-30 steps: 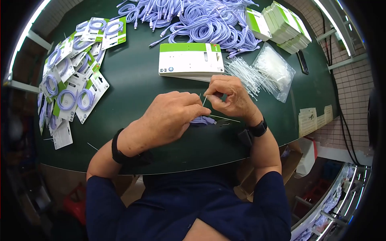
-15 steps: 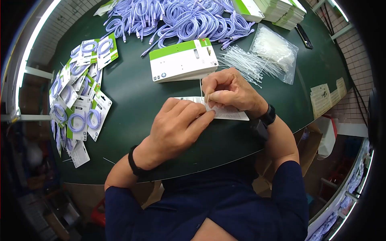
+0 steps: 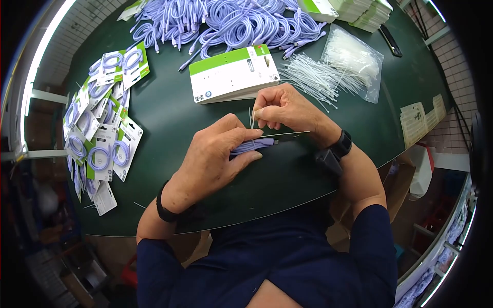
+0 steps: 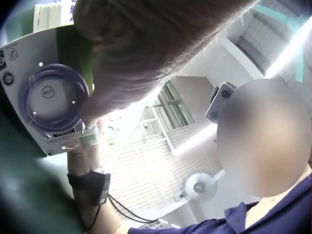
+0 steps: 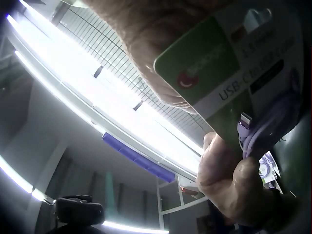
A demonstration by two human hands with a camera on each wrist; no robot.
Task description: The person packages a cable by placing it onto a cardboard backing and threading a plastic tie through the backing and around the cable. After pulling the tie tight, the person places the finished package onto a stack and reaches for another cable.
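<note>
My left hand (image 3: 213, 149) grips a packaging card (image 5: 224, 63) by its left part, thumb over a coiled lilac USB-C cable (image 3: 251, 146) on the near side. In the head view the card stands nearly edge-on, just above the table. The left wrist view shows the round coil (image 4: 53, 100) against the card's printed front. At the card's far side my right hand (image 3: 285, 109) pinches a thin white cable tie (image 3: 251, 118) between thumb and fingers. The tie's strands stick up beside the fingertips.
Behind the hands lies a stack of cards (image 3: 233, 77). Loose cable ties (image 3: 318, 79) and a bag of ties (image 3: 352, 56) are to its right. A heap of lilac cables (image 3: 231, 25) fills the back. Finished-looking carded cables (image 3: 105, 123) pile up at left. A black cutter (image 3: 391, 41) lies far right.
The card's printed back tilted into view half a second ago, then turned edge-on again, showing the cable. The right hand has moved slightly left and up along the tie. The head view has shifted.
</note>
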